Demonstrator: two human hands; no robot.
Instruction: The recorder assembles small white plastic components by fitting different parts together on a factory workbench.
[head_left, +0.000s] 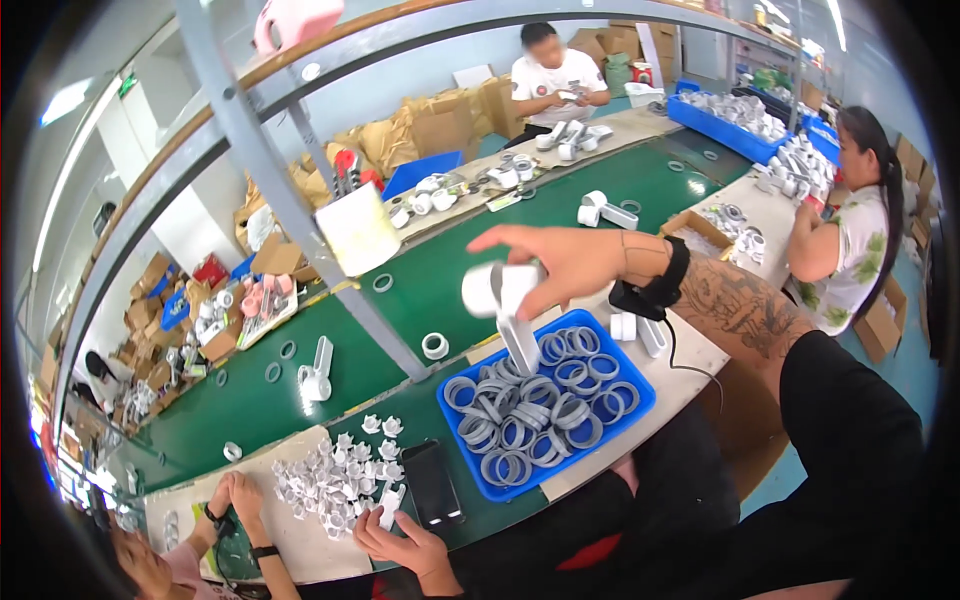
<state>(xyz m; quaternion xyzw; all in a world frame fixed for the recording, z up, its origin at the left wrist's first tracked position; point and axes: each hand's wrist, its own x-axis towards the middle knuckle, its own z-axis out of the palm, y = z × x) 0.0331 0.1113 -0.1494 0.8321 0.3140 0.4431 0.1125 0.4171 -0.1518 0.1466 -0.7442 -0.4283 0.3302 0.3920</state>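
My right hand (pixel 580 262), a black band round its wrist, is above the blue tray (pixel 490 492), thumb and fingers closed on a white plastic part with a round head and handle (pixel 502 292). The handle hangs down over the tray, and the index finger stretches out to the left. Many grey rings (pixel 535 412) fill the tray. At the lower edge, my left hand (pixel 412 548) pinches a small white plastic piece (pixel 391 506). Beside it lies a heap of small white pronged pieces (pixel 330 485). A black phone (pixel 432 485) rests between the heap and the tray.
A green conveyor belt (pixel 470 290) runs behind, carrying a white handled part (pixel 316 372) and loose rings. A grey metal post (pixel 370 325) rises from the bench left of the tray. Co-workers sit at lower left, back and right. More white parts (pixel 640 330) lie right of the tray.
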